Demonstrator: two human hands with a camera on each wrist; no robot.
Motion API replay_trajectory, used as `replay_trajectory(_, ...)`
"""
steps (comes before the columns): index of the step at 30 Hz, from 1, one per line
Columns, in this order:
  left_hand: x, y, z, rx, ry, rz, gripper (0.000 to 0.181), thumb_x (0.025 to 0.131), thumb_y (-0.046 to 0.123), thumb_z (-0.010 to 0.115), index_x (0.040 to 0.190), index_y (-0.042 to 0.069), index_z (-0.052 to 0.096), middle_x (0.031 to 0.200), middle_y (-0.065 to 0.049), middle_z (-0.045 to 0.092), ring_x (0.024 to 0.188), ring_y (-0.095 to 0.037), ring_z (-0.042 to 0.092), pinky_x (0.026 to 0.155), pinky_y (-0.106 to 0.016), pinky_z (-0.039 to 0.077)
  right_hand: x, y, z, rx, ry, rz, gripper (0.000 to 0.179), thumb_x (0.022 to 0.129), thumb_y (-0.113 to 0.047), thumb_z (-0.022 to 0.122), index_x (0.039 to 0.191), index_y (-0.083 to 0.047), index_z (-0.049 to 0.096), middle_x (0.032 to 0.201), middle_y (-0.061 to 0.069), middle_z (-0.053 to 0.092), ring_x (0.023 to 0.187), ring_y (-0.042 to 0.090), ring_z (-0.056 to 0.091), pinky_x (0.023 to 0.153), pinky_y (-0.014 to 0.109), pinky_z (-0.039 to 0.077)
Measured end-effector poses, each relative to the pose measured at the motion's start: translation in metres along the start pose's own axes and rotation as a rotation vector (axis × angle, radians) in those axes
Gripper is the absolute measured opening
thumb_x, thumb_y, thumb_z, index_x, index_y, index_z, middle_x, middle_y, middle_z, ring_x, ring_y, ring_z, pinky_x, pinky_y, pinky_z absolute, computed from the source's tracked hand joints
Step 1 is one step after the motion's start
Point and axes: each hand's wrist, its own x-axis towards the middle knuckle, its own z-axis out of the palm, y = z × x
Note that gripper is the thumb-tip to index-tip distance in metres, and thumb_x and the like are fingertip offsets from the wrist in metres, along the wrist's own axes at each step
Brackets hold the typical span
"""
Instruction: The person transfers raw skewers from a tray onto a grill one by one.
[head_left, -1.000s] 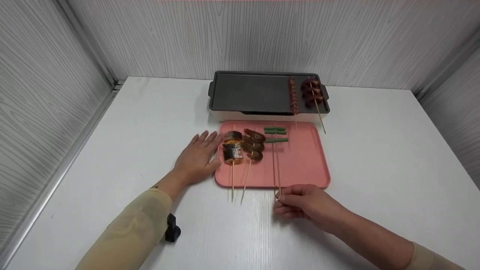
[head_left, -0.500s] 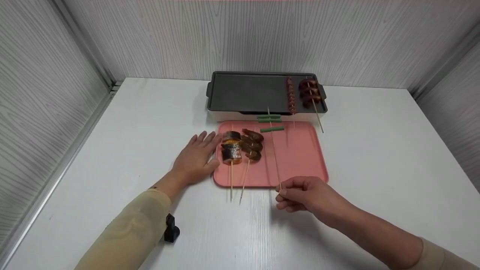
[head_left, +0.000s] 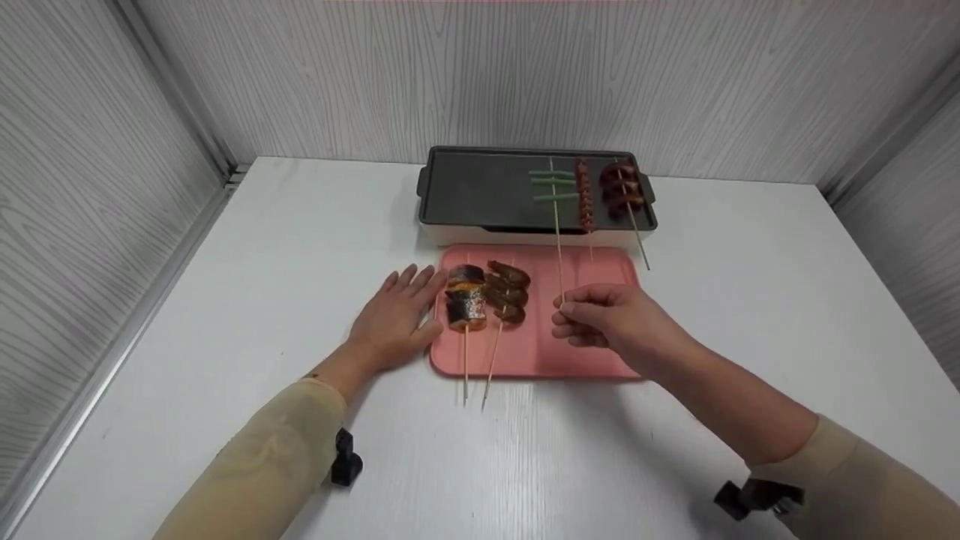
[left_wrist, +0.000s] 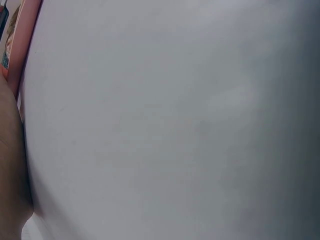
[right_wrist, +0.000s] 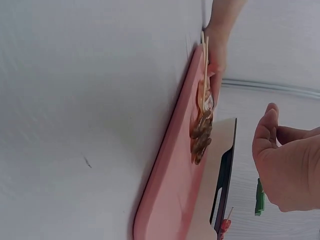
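My right hand [head_left: 604, 319] pinches the bare lower end of a skewer of green vegetable sticks [head_left: 555, 181], possibly green beans. The hand is over the right part of a pink tray [head_left: 592, 360], and the skewer's green pieces overlap the dark griddle plate [head_left: 495, 187] behind it. In the right wrist view, part of the green pieces [right_wrist: 260, 197] shows past the hand. My left hand [head_left: 394, 319] lies flat with spread fingers at the tray's left edge. Beside it on the tray are a skewer of fish chunks [head_left: 466, 304] and a skewer of shrimp [head_left: 508, 292].
On the griddle's right side lie a thin skewer of small red pieces [head_left: 585, 195] and a skewer of dark red curled pieces [head_left: 621, 187], its stick jutting over the front edge. White table [head_left: 262, 247] surrounds the tray; a grey-white panel [head_left: 450, 75] stands behind.
My right hand has lifted the green vegetable skewer off the tray and carried it forward, so its green pieces are now over the griddle. The left hand stays put.
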Motion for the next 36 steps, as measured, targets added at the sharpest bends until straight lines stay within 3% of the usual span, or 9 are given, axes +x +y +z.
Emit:
replay_trajectory(7, 0.001, 0.002, 0.0, 0.001, -0.005, -0.006, 0.078, 0.101, 0.043, 0.041, 0.17, 0.013, 0.024, 0.175, -0.012, 0.024, 0.162, -0.035, 0.014, 0.132, -0.048, 0.006, 0.025, -0.013, -0.006, 0.04, 0.031, -0.02, 0.024, 0.107, -0.006, 0.06, 0.125, 0.008, 0.068, 0.103, 0.01, 0.075, 0.09, 0.014, 0.075, 0.086, 0.027, 0.062)
replay_trajectory(17, 0.001, 0.002, 0.0, 0.005, -0.015, -0.009, 0.078, 0.102, 0.044, 0.041, 0.171, 0.015, 0.02, 0.175, -0.01, 0.022, 0.163, -0.033, 0.011, 0.132, -0.046, 0.005, 0.054, -0.022, -0.014, 0.025, 0.081, 0.023, 0.029, 0.11, -0.011, 0.056, 0.131, 0.008, 0.064, 0.11, 0.013, 0.074, 0.094, 0.013, 0.074, 0.09, 0.028, 0.061)
replay_trajectory(22, 0.001, 0.002, 0.0, 0.012, -0.015, -0.014, 0.078, 0.102, 0.045, 0.041, 0.172, 0.017, 0.02, 0.175, -0.01, 0.022, 0.163, -0.033, 0.011, 0.132, -0.046, 0.005, 0.064, -0.024, -0.016, 0.021, 0.109, 0.032, 0.028, 0.11, -0.011, 0.057, 0.129, 0.007, 0.067, 0.105, 0.011, 0.075, 0.094, 0.015, 0.074, 0.096, 0.034, 0.061)
replay_trajectory(36, 0.001, 0.001, 0.0, 0.007, -0.011, -0.017, 0.077, 0.101, 0.043, 0.04, 0.172, 0.017, 0.021, 0.175, -0.011, 0.023, 0.163, -0.034, 0.014, 0.132, -0.047, 0.007, 0.08, -0.027, -0.015, 0.093, 0.151, 0.065, 0.034, 0.109, -0.011, 0.059, 0.135, 0.01, 0.063, 0.105, 0.012, 0.075, 0.093, 0.015, 0.075, 0.095, 0.031, 0.06)
